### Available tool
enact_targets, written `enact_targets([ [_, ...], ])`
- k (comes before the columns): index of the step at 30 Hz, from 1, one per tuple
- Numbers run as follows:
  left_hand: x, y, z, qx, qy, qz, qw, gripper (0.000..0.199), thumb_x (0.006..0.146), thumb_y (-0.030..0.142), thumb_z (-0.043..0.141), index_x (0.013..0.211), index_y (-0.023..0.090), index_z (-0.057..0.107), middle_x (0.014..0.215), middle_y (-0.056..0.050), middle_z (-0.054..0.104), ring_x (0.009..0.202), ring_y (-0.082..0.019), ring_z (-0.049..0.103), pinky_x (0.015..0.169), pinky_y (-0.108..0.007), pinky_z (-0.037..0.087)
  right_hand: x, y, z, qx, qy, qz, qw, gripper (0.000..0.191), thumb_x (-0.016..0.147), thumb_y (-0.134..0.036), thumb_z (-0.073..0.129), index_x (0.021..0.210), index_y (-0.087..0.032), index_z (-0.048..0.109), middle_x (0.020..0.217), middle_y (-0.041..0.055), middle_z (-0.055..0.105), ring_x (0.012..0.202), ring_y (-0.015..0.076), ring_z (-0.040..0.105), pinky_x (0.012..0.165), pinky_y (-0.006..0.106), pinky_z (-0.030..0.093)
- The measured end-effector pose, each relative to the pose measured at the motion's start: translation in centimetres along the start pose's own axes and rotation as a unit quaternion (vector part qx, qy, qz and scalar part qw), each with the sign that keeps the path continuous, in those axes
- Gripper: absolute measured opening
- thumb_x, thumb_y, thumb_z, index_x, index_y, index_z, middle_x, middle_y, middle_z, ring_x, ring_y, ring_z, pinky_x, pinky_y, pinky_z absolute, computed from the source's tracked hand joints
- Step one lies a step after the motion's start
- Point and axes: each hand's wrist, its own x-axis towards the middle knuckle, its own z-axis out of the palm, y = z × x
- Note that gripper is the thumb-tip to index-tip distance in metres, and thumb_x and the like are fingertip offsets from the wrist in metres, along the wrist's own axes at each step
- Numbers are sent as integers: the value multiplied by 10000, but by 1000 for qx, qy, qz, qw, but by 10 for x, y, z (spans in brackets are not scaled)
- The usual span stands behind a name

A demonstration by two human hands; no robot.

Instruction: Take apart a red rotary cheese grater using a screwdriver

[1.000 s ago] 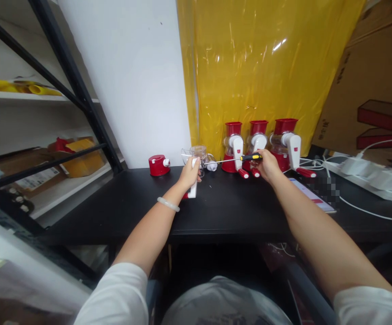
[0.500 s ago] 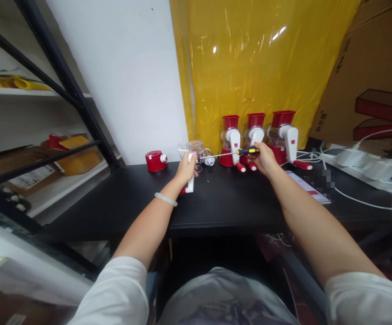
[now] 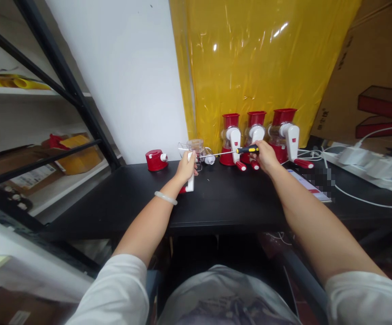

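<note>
My left hand [image 3: 186, 167] is closed around a white crank handle [image 3: 191, 184] with a red grip, held upright above the black table. In my right hand [image 3: 264, 155] is a screwdriver [image 3: 247, 149] with a black and yellow handle. Its long shaft lies level and points left, the tip reaching the top of the crank handle; the exact contact is too small to see. Just behind my left hand is a clear plastic grater body [image 3: 195, 145], partly hidden. A white-ended drum [image 3: 210, 159] lies beside it. Further left sits a red base [image 3: 156, 160] with a white knob.
Several assembled red and white rotary graters, such as the right one [image 3: 286, 135], stand along the back. A phone [image 3: 309, 184] lies right of my right forearm. White cables and a power strip [image 3: 368, 164] occupy the right end. A black-framed shelf [image 3: 60, 90] borders the left.
Both hands keep their grip and stay almost in place. My right hand on the screwdriver has shifted only very slightly; the objects on the table have not moved.
</note>
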Motion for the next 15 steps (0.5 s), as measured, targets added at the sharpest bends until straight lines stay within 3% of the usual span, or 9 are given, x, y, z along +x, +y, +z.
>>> enact_targets([
  [4, 0, 1, 1, -3, 0, -3, 1000, 289, 1104, 523, 483, 1119, 242, 547, 652, 70, 564, 424, -106, 563, 469, -212, 496, 1, -4, 4, 31, 24, 34, 999, 214, 772, -377, 739, 777, -215, 599, 637, -13, 567, 485, 103, 521, 439, 222, 448],
  [7, -1, 3, 1, -5, -2, -2, 1000, 276, 1105, 508, 486, 1101, 239, 548, 645, 72, 558, 423, -104, 560, 469, -211, 500, 0, -5, 6, 47, 40, 43, 997, 180, 754, -353, 723, 758, -200, 628, 666, 6, 617, 501, 104, 557, 453, 222, 472],
  [10, -2, 4, 1, -1, -5, -1, 1000, 268, 1110, 498, 478, 1104, 239, 546, 641, 72, 562, 418, -106, 562, 460, -210, 492, -2, -5, 4, 41, 44, 40, 997, 292, 816, -476, 721, 753, -204, 634, 613, 4, 606, 472, 111, 545, 431, 226, 457],
  [15, -1, 1, 1, -6, -9, 2, 1000, 268, 1109, 502, 480, 1118, 242, 543, 639, 77, 560, 412, -106, 561, 457, -211, 485, -5, 0, 0, -35, 31, 13, 999, 581, 868, -807, 629, 769, -234, 612, 422, -39, 429, 354, 132, 404, 328, 254, 315],
])
